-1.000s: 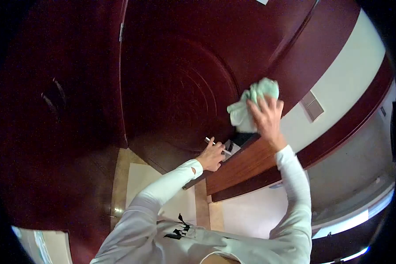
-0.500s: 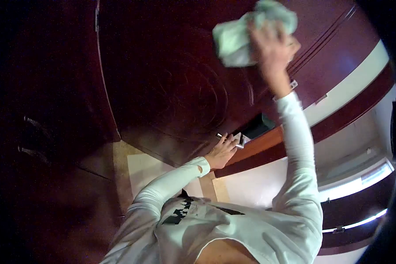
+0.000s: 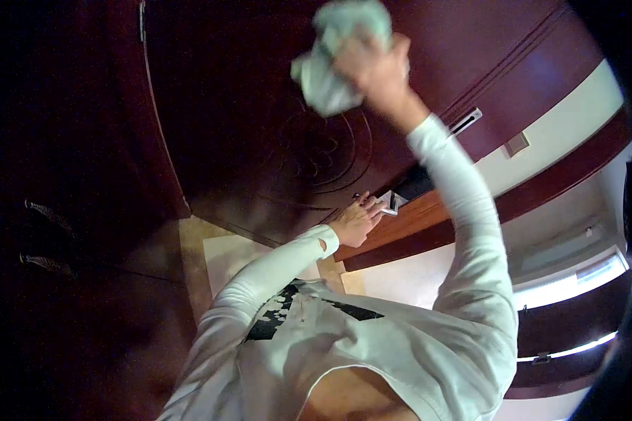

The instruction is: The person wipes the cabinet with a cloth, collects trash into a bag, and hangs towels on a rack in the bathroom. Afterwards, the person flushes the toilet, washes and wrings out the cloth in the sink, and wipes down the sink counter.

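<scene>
My right hand (image 3: 379,74) is closed on a crumpled pale green cloth (image 3: 330,67), both smeared by motion. The cloth is at the upper part of a dark red door (image 3: 239,105) with a carved round pattern; whether it presses on the surface is hard to tell. Lower down, my left hand (image 3: 356,223) lies at the door's edge with its fingers stretched out and slightly apart. Its fingertips touch or nearly touch a pale metal lock plate (image 3: 388,203). A small dark knob or lever end shows beside those fingers.
To the left stands another dark panel with two patterned handles (image 3: 45,263). A metal strike plate (image 3: 467,121) and a wall switch (image 3: 517,144) are at the right. Below are pale floor tiles (image 3: 235,263) and, far right, a bright window (image 3: 576,284).
My right hand has swept the cloth leftward across the door. My left hand stays by the lock plate, while the view has shifted slightly and the strike plate now shows more fully.
</scene>
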A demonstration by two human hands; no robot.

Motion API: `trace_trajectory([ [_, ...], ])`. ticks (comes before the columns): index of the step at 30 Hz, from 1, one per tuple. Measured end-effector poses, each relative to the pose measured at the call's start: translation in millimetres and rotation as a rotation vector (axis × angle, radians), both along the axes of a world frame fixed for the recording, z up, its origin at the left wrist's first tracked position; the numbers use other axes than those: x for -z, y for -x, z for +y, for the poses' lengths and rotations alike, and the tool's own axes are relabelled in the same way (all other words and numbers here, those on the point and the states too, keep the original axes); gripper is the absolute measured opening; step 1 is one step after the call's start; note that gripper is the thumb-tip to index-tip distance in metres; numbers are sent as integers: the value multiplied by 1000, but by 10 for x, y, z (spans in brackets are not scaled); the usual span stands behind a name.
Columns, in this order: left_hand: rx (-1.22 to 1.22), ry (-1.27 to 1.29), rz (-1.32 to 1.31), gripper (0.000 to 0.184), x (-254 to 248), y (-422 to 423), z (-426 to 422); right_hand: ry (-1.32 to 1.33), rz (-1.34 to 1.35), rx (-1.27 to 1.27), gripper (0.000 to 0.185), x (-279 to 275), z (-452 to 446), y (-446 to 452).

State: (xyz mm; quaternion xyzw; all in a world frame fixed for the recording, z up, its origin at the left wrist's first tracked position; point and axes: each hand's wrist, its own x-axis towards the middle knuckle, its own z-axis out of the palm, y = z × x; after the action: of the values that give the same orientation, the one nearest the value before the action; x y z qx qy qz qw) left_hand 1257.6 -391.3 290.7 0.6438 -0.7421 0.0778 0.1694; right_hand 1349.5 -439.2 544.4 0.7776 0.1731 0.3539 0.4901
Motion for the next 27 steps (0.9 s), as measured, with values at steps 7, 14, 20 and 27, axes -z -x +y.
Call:
trace_trajectory([
  [7,50,90,80,53,154,59,-132,-168,-682,-324,31,-1106,650,-442],
  [14,105,785,172,26,261,196,-155,-187,-122,-367,24,618,1201,-1076],
  [20,188,536,284,38,453,117,-111,-518,728,-486,24,1975,1849,-1184],
  [27,-219,669,637,38,649,-25,877,-1200,724,-1344,17,1070,2970,-1158],
])
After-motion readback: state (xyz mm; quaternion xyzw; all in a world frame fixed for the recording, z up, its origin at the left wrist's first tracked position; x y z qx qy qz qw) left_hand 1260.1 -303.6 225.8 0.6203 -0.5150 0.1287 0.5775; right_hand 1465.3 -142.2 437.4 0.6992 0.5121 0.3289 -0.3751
